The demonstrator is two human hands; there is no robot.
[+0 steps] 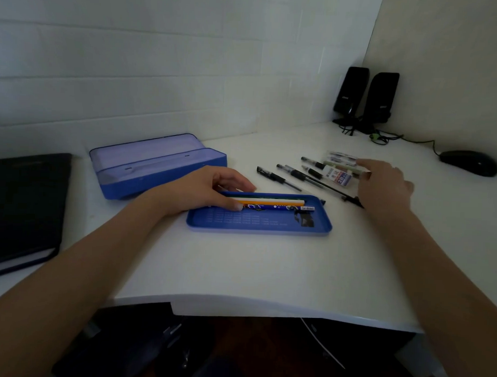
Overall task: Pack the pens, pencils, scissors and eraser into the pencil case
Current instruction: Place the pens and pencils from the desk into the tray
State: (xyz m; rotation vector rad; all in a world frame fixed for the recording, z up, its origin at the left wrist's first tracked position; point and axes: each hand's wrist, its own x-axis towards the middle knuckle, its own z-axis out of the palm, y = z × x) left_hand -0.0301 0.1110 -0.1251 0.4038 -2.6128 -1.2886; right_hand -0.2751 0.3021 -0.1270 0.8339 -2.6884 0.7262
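A shallow blue tray of the pencil case (257, 222) lies in the middle of the desk, holding several pencils (272, 202) along its far side. My left hand (213, 191) rests on the tray's left end with fingers on the pencils. The deeper blue case body with its clear lid (158, 168) stands open behind it. To the right lie several black pens (287, 179), an eraser in a 2B sleeve (338, 176) and a clear packet (341, 158). My right hand (382, 183) hovers over that pile, fingers spread, touching the items near the eraser. No scissors are visible.
A dark notebook (21, 205) lies at the left edge. Two black speakers (366, 96) stand in the back right corner, with cables and a black mouse (468, 162) beside them. The desk's front edge (265, 307) curves close to me.
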